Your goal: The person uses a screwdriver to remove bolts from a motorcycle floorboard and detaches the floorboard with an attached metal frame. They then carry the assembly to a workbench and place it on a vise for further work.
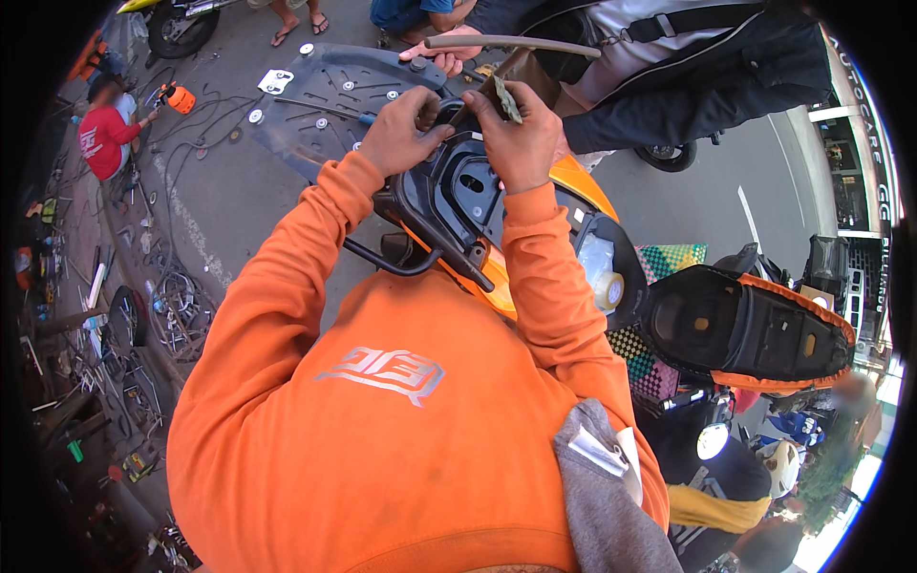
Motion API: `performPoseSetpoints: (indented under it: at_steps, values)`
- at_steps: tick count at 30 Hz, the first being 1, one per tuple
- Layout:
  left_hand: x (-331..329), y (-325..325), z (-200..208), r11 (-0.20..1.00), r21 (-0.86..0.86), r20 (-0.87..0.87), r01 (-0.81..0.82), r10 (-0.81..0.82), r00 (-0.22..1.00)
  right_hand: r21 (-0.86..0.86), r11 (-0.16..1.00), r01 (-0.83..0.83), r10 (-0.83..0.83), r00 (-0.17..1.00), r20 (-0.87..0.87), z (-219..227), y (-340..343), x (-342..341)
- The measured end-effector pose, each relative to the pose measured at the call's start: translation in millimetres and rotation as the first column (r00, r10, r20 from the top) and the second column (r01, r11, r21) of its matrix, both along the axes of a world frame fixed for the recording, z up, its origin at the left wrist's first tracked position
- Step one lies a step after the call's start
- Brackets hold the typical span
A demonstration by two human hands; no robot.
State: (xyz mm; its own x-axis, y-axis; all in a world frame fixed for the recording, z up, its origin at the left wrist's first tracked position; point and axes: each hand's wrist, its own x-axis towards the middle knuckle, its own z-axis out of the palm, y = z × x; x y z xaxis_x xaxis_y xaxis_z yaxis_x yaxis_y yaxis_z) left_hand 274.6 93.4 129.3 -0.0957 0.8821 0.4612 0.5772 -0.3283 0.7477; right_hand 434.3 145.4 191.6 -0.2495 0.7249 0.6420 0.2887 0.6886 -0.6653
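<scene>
Both my hands are raised over the black tail section [468, 186] of an orange motorcycle. My left hand [406, 132] is closed, thumb and fingers pinched together at the front of the tail; whatever lies between them is hidden. Beside it, my right hand [523, 138] is closed with a crumpled grey-green piece [507, 99] sticking up past its fingers. Behind the right fingers shows a brown flat sheet [527, 74]; I cannot tell whether I grip it. Beyond my left hand lies a dark plate [325, 105] with several round bolts. Another person's hand [454, 50] reaches over its far edge.
A brown tube [511, 42] crosses near a person in a dark jacket [702, 105]. A detached seat [745, 329] lies underside up at the right. Scattered tools and parts [124, 353] cover the left ground. A person in red [103, 138] crouches by an orange container [178, 97].
</scene>
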Motion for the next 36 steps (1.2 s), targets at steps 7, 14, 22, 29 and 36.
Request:
performPoseSetpoints:
  at_steps: [7,14,22,29,36]
  values:
    - [-8,9,12,0.959,-0.054,-0.039,0.28,-0.282,0.959,0.03,0.963,-0.27,0.268,0.962,0.056,8,10,5]
    - [13,6,14,0.998,0.03,-0.205,-0.061,0.066,0.976,-0.116,0.946,-0.302,0.273,0.938,-0.215,-1,9,-1]
    - [-6,10,16,0.986,0.01,0.066,0.164,-0.165,0.984,-0.029,0.978,-0.208,0.205,0.975,-0.086,2,13,1]
    - [11,-4,14,0.996,-0.025,-0.101,-0.085,0.082,0.992,-0.022,0.985,-0.17,0.169,0.983,-0.068,-3,3,-1]
    - [7,4,22,0.997,0.025,-0.001,0.075,-0.075,0.997,-0.275,0.846,-0.457,0.316,0.845,-0.432,-16,10,0]
